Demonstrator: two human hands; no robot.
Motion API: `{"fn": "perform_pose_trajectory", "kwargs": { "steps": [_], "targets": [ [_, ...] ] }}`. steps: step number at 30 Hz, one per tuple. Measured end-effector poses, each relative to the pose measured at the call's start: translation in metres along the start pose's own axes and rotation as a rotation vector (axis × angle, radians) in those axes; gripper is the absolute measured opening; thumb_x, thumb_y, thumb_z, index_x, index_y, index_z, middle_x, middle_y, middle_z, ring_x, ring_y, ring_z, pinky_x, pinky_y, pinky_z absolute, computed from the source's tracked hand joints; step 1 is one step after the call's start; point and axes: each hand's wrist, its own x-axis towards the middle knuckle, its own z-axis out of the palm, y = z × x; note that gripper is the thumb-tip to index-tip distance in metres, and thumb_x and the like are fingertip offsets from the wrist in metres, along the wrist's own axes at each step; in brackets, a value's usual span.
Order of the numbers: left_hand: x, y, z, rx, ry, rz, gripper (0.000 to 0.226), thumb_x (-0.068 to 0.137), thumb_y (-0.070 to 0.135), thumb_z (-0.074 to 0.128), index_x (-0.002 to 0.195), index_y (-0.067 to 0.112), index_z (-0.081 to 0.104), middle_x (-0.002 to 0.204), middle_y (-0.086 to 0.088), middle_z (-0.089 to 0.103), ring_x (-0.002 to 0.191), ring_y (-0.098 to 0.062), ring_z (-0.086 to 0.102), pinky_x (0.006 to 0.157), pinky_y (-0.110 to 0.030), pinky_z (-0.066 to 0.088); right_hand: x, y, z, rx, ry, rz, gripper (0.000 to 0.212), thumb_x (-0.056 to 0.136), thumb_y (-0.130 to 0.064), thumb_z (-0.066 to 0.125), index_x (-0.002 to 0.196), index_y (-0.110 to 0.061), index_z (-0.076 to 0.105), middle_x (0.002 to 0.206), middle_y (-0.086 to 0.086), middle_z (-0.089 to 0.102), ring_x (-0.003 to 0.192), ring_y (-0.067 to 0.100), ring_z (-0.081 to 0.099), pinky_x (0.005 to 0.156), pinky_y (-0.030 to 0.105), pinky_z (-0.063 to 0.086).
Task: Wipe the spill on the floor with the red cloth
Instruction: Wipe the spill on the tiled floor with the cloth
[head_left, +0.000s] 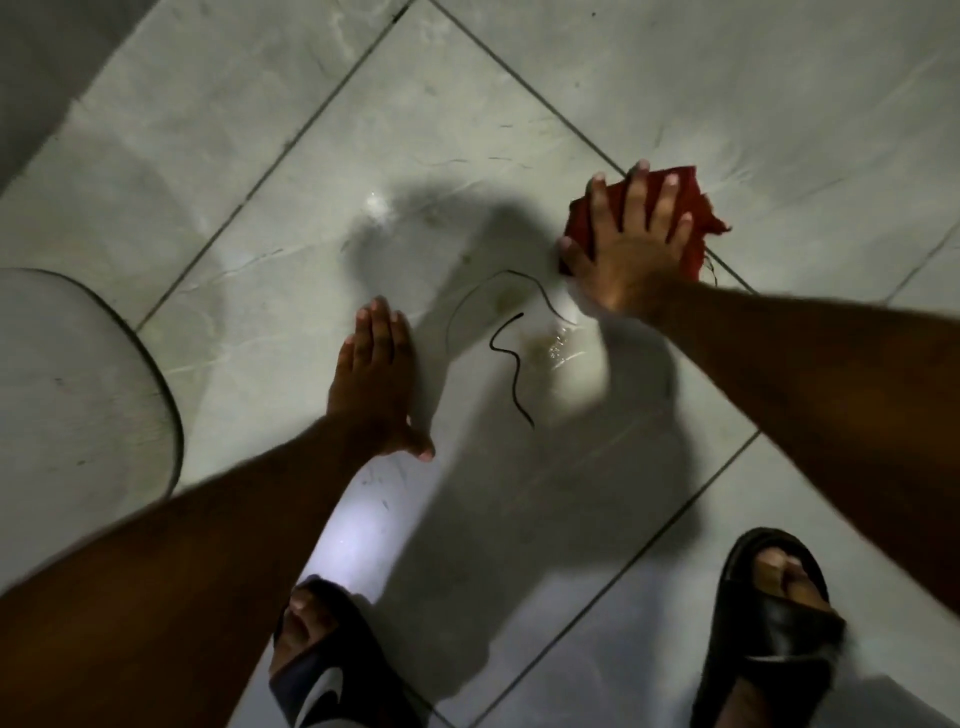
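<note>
Pale grey floor tiles (291, 218) are seen, with one small wet spill (553, 345) between the hands. One red cloth (691, 218), judged soft, light and limp, is pressed flat under the spread fingers of the right hand (631, 254); a palm-down hold suits it. The left hand (374, 374) is laid flat, holding nothing. Two sandals (769, 634) are counted.

Right hand (631, 249) flat on red cloth (691, 208)
</note>
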Motion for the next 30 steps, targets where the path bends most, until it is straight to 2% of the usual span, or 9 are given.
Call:
{"fn": "perform_pose_trajectory", "kwargs": {
  "steps": [3,6,9,13,17,19,23,26,30],
  "targets": [
    [-0.001,0.003,-0.002,0.013,0.003,-0.010,0.169,0.032,0.061,0.088,0.145,0.006,-0.026,0.155,-0.021,-0.031,0.142,-0.038,-0.027,0.118,-0.049,-0.002,-0.079,-0.033,0.027,-0.037,0.062,-0.176,0.068,0.091,-0.051,0.039,0.150,-0.023,0.022,0.159,0.026,0.014,0.142,0.054,0.008,0.110,0.069,0.014],
    [-0.004,0.006,-0.008,0.030,-0.023,-0.018,0.169,0.032,0.062,0.087,0.145,0.004,-0.025,0.155,-0.023,-0.029,0.143,-0.040,-0.025,0.121,-0.052,0.003,-0.199,-0.023,0.054,-0.153,-0.133,-0.603,0.084,0.072,-0.039,0.070,0.147,-0.023,0.034,0.155,0.023,0.030,0.140,0.054,0.019,0.107,0.072,0.019],
    [-0.005,0.006,-0.010,0.036,-0.044,-0.030,0.170,0.032,0.064,0.087,0.144,0.004,-0.026,0.155,-0.022,-0.030,0.143,-0.039,-0.025,0.121,-0.053,0.006,-0.202,0.008,0.043,-0.270,-0.300,-0.876,0.088,0.065,-0.039,0.077,0.144,-0.031,0.039,0.153,0.013,0.038,0.139,0.046,0.030,0.106,0.068,0.024],
    [0.000,0.001,-0.003,0.035,-0.047,-0.031,0.172,0.031,0.067,0.085,0.142,0.007,-0.031,0.153,-0.019,-0.035,0.142,-0.036,-0.029,0.120,-0.050,0.001,-0.083,0.004,0.018,-0.185,-0.074,-0.617,0.073,0.088,-0.043,0.053,0.151,-0.027,0.021,0.161,0.018,0.016,0.144,0.049,0.010,0.110,0.069,0.014],
    [0.003,-0.007,0.003,0.061,-0.018,-0.008,0.171,0.030,0.071,0.082,0.143,0.009,-0.030,0.155,-0.018,-0.033,0.141,-0.035,-0.030,0.120,-0.052,0.000,0.004,-0.063,-0.009,0.200,0.016,-0.110,0.092,0.085,-0.033,0.065,0.151,-0.016,0.004,0.162,0.019,0.001,0.146,0.046,-0.004,0.115,0.062,0.006],
    [0.001,-0.009,0.004,0.073,-0.012,-0.012,0.169,0.029,0.075,0.078,0.144,0.011,-0.027,0.156,-0.017,-0.031,0.142,-0.034,-0.029,0.117,-0.061,0.002,-0.025,-0.090,0.010,0.167,0.054,-0.149,0.083,0.087,-0.036,0.060,0.151,-0.013,0.014,0.160,0.024,0.007,0.143,0.052,-0.002,0.113,0.065,0.007],
    [-0.004,-0.011,-0.001,0.007,-0.058,-0.006,0.166,0.032,0.073,0.079,0.144,0.018,-0.030,0.154,-0.011,-0.037,0.138,-0.039,-0.035,0.106,-0.079,0.001,-0.174,-0.069,0.056,-0.097,-0.080,-0.551,0.075,0.083,-0.043,0.059,0.149,-0.023,0.028,0.158,0.020,0.025,0.141,0.054,0.017,0.109,0.070,0.020],
    [-0.004,-0.012,-0.001,-0.054,-0.057,-0.011,0.164,0.033,0.070,0.082,0.143,0.024,-0.031,0.152,-0.009,-0.040,0.134,-0.045,-0.039,0.101,-0.082,-0.001,-0.179,-0.032,0.049,-0.191,-0.172,-0.722,0.073,0.083,-0.042,0.057,0.148,-0.032,0.025,0.159,0.013,0.024,0.143,0.047,0.019,0.107,0.070,0.023],
    [-0.001,-0.017,0.008,-0.084,-0.010,0.004,0.165,0.032,0.070,0.081,0.141,0.027,-0.035,0.150,-0.007,-0.043,0.133,-0.044,-0.041,0.100,-0.080,-0.009,-0.060,-0.067,0.020,-0.151,-0.011,-0.459,0.070,0.089,-0.044,0.047,0.151,-0.032,0.015,0.162,0.015,0.008,0.144,0.050,0.006,0.107,0.071,0.016]
  ]
}}
